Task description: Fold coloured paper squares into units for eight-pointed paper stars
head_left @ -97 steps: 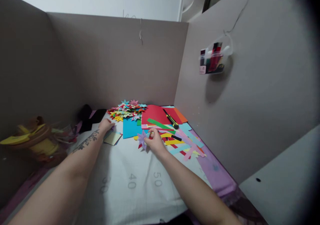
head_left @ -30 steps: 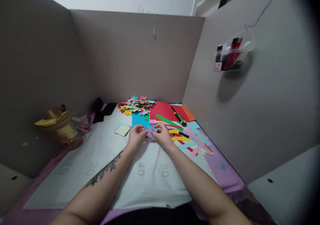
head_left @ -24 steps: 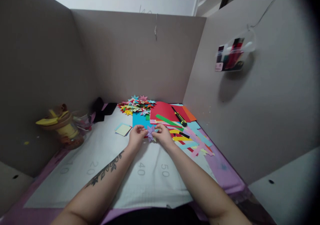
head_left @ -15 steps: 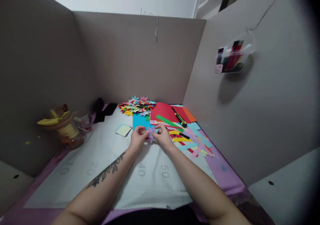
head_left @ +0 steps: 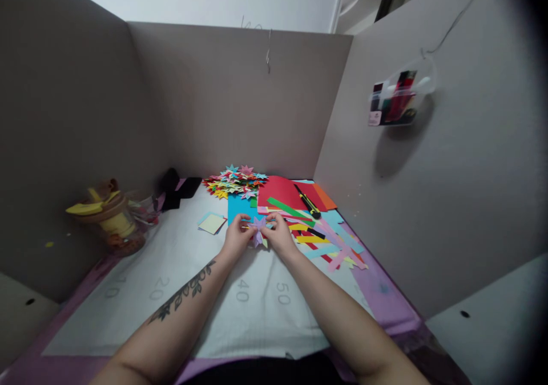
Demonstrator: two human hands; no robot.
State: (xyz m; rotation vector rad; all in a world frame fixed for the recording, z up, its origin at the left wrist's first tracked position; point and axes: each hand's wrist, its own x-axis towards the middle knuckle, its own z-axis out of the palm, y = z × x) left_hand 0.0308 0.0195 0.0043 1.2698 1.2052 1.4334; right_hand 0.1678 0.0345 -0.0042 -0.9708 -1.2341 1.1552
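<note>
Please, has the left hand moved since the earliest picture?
Yes. Judged against the small square papers, the left hand has moved right: from just beyond them to their right side, at the purple star.

There are two hands, one left hand (head_left: pixel 237 235) and one right hand (head_left: pixel 279 234), with one lilac paper star (head_left: pixel 258 234), one utility knife (head_left: pixel 309 203) and one stack of square papers (head_left: pixel 213 223). One pile of folded paper stars (head_left: pixel 234 182) and the loose paper strips (head_left: pixel 312 239) overlap too much to count.
</note>
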